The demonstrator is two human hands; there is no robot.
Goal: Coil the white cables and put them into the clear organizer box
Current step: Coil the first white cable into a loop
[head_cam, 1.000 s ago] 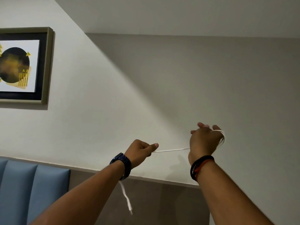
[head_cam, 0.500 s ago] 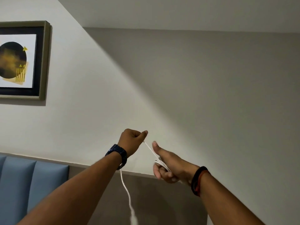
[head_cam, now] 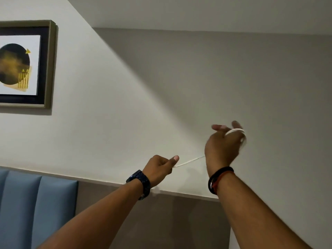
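Cable (head_cam: 188, 161) in tight left grip (head_cam: 159, 168)

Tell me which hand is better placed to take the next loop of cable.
Right. The right hand carries loops of cable round its raised fingers, and a taut strand runs to it from the left hand, which pinches it and looks set to feed.

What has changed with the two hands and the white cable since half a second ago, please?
The right hand swung up and to the right from beside the left hand, drawing the thin white cable into a straight line between them, with its loops round the right fingers. The left hand kept pinching the cable; nothing was let go.
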